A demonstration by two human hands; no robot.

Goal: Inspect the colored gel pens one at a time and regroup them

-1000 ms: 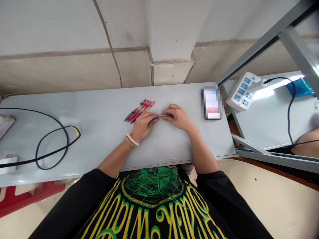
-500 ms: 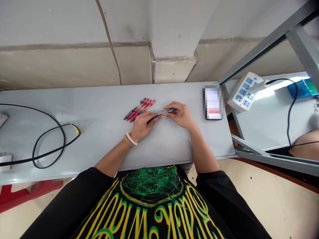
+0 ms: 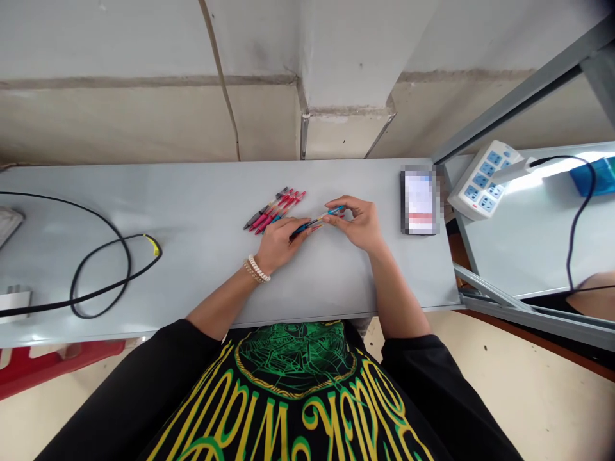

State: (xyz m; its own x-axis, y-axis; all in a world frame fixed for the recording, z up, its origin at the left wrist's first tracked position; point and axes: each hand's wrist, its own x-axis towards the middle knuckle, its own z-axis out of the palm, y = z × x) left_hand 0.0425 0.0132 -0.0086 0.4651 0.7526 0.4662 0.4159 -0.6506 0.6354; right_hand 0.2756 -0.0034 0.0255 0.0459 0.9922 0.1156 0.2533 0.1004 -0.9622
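Observation:
A blue pen (image 3: 315, 221) slants between my two hands just above the grey table. My left hand (image 3: 281, 243) is closed around its lower left end. At the upper right end, the fingers and thumb of my right hand (image 3: 359, 224) pinch it. A reddish pen (image 3: 318, 226) shows close under the blue one, partly covered by my fingers; which hand bears it is unclear. Just beyond my left hand lies a row of pens (image 3: 275, 210), pink-red ones with a black or grey one at the left and a bit of blue near my knuckles.
A phone (image 3: 419, 200), its screen blurred, lies at the right. A black cable (image 3: 127, 262) loops over the table's left side. Past a metal frame (image 3: 500, 105) stand a white power strip (image 3: 484, 179) and another person's arm (image 3: 598, 291). A wall (image 3: 158, 125) borders the back.
The whole view has shifted slightly, so most things sit further right. Both hands keep their grip on the blue pen, and a little more of it shows between them.

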